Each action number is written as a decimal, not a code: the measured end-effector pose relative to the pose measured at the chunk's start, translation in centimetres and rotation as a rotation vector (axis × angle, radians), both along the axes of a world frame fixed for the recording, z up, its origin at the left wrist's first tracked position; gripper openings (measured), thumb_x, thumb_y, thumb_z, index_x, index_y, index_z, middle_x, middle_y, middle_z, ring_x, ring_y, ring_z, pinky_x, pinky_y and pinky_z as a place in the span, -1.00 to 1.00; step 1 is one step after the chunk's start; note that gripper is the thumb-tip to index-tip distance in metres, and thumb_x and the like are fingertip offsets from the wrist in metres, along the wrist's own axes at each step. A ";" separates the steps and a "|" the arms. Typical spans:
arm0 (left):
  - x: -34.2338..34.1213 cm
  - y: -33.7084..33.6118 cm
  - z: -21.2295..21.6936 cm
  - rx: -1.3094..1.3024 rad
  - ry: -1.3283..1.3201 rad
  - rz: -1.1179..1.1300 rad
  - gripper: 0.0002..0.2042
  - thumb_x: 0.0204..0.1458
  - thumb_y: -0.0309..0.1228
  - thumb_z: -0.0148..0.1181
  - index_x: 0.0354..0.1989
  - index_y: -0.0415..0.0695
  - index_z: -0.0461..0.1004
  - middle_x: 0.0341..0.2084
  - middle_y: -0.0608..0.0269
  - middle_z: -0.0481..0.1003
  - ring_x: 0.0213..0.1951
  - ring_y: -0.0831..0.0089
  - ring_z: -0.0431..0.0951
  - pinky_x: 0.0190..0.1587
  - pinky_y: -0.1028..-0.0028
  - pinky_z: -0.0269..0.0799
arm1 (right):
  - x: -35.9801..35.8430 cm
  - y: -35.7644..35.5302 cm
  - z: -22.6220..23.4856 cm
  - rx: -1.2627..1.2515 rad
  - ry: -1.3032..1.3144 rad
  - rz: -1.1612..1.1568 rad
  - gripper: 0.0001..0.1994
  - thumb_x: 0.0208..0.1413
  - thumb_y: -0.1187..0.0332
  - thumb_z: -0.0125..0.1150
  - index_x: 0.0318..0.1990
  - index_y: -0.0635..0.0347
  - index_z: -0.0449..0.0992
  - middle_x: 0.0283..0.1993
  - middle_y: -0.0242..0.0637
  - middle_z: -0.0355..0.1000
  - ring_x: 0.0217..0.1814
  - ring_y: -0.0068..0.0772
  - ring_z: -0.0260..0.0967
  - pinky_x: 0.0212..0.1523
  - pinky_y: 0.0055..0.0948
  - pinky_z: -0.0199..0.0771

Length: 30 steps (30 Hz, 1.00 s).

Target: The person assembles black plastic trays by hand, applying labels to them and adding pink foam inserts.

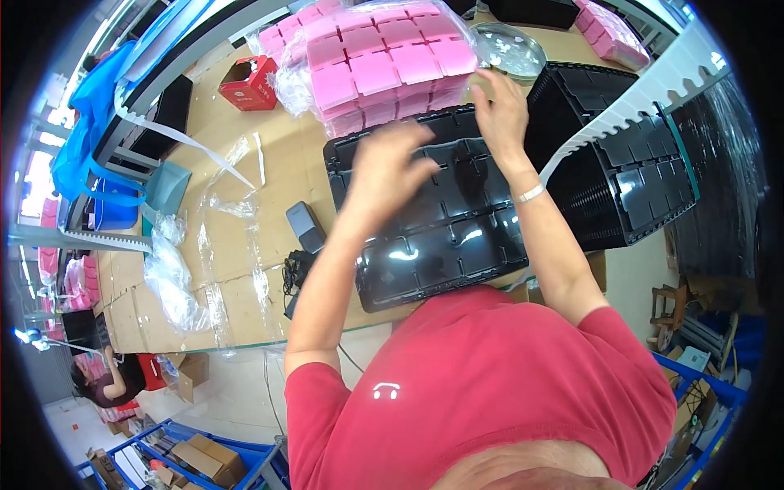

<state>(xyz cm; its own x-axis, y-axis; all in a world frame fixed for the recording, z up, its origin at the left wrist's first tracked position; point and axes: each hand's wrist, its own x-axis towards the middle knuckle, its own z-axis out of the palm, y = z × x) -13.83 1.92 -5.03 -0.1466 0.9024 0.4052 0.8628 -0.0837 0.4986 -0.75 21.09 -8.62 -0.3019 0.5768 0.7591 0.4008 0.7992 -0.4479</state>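
On the cardboard-covered desk (237, 245) I see a black compartment tray (441, 237) lying in front of me, with a plastic-wrapped stack of pink pads (384, 61) at its far edge. My right hand (500, 110) touches the stack's lower right corner, fingers spread. My left hand (390, 167) hovers, blurred, over the tray just short of the stack; I cannot tell its grip.

Pink pads (384, 61), black tray (441, 237)

A clear plastic bag of pink square boxes (384, 61) sat beside a small red-and-white carton (251, 84).
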 end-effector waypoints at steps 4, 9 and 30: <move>-7.2 2.5 -2.9 0.078 0.292 0.316 -0.27 -0.18 -0.24 0.42 0.24 -0.08 0.27 0.25 0.07 0.25 0.31 0.03 0.16 0.29 -0.07 0.00 | -7.1 0.5 -0.5 0.035 -0.342 -0.010 -0.36 -0.08 0.33 0.37 0.23 0.08 0.31 0.24 -0.23 0.32 0.31 -0.15 0.20 0.22 -0.15 0.18; -10.2 6.4 -5.3 -0.065 0.403 0.423 -0.19 -0.18 -0.09 0.41 0.30 0.00 0.20 0.30 0.17 0.19 0.36 0.14 0.09 0.33 -0.08 -0.10 | -8.8 4.0 -2.0 0.060 -0.593 0.139 -0.22 -0.13 0.29 0.41 0.32 0.01 0.21 0.38 -0.32 0.17 0.46 -0.22 0.00 0.34 -0.06 0.00; -12.6 9.0 -7.1 -0.036 0.224 0.370 -0.50 -0.06 -0.13 0.30 0.06 -0.07 0.47 0.09 0.18 0.45 0.20 0.21 0.35 0.29 0.01 0.00 | -8.2 8.0 -3.7 0.091 -0.528 0.396 -0.69 0.19 0.14 0.09 -0.01 0.02 0.57 0.08 -0.36 0.48 0.24 -0.36 0.31 0.23 -0.33 0.17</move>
<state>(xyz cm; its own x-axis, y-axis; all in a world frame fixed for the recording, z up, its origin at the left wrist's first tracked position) -26.39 10.87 -12.13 -0.3752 0.8194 0.4334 0.9185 0.2658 0.2927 -8.90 29.11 -12.33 -0.8220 0.2865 0.4921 0.2163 0.9565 -0.1956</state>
